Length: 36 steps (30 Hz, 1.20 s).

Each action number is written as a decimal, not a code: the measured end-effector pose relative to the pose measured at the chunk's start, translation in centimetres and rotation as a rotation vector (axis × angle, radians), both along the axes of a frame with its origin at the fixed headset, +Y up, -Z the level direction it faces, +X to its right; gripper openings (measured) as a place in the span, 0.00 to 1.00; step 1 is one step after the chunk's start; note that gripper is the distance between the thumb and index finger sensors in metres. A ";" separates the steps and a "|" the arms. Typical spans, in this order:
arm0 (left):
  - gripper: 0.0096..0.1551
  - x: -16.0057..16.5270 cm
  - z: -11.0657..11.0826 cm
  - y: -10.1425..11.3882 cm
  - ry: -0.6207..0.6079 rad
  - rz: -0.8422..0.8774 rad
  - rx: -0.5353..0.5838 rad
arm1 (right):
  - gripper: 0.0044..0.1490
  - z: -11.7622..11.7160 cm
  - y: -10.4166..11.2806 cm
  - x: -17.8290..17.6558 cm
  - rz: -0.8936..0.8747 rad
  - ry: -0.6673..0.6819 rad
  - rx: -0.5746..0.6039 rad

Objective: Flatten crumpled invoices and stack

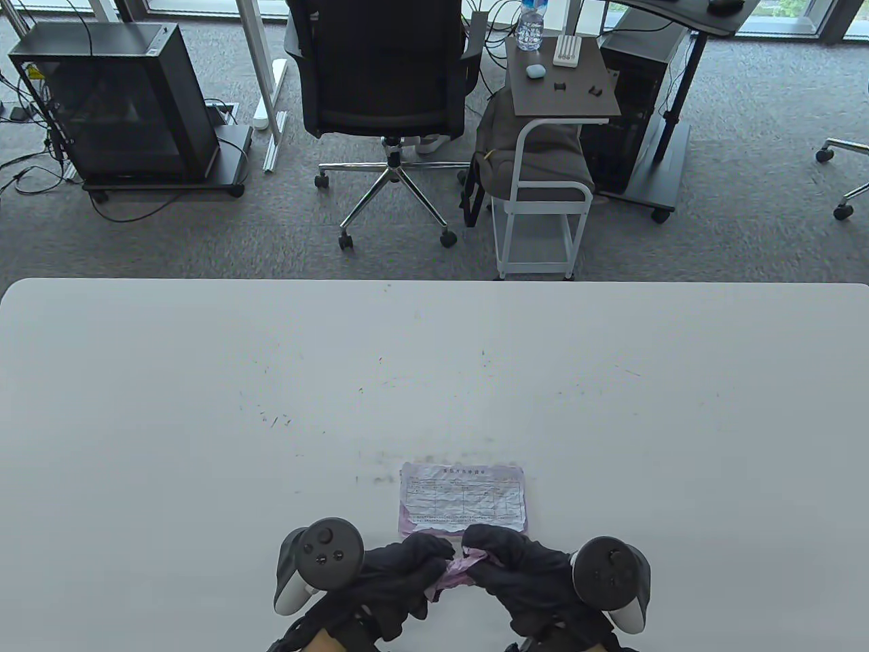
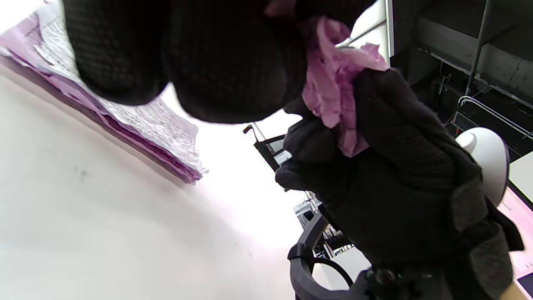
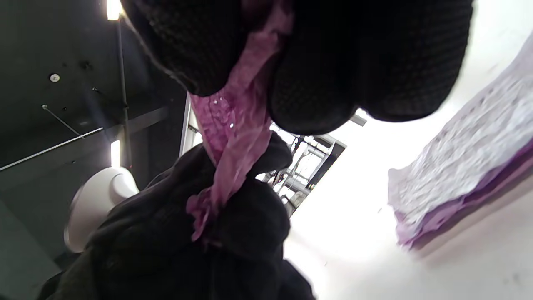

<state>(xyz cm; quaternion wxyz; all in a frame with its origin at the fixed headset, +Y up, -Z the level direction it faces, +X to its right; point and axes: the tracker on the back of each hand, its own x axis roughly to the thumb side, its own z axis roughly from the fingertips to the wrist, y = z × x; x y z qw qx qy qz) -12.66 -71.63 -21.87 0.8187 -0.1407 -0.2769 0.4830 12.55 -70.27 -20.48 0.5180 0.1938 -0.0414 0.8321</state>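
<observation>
A crumpled pink invoice (image 1: 456,574) is held between both gloved hands near the table's front edge. My left hand (image 1: 414,567) grips its left end and my right hand (image 1: 499,553) grips its right end, with the paper lifted off the table. The left wrist view shows the pink invoice (image 2: 333,91) bunched between the fingers, and in the right wrist view the pink invoice (image 3: 233,137) stretches between the two gloves. Just beyond the hands lies a stack of flattened invoices (image 1: 463,497), wrinkled, white on top with purple edges, also seen as the stack (image 2: 137,125) and the stack (image 3: 462,175).
The white table (image 1: 204,407) spreads wide to the left, right and far side of the stack. Beyond its far edge stand an office chair (image 1: 387,81), a small white cart (image 1: 543,204) and a black cabinet (image 1: 122,109) on the floor.
</observation>
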 end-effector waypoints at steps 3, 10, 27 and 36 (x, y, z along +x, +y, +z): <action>0.25 0.2 0.0 -0.3 -0.014 0.009 -0.041 | 0.27 0.1 0.2 0.6 0.044 -0.065 0.032; 0.57 -0.2 0.2 0.3 -0.085 -0.022 0.038 | 0.25 0.6 0.6 -0.1 0.154 -0.094 0.095; 0.24 0.3 -0.1 -0.1 -0.039 -0.175 0.022 | 0.52 0.2 1.1 0.5 0.281 0.080 0.122; 0.26 1.2 0.2 -0.1 -0.089 -0.284 0.063 | 0.34 0.7 0.2 -3.1 0.443 0.184 0.157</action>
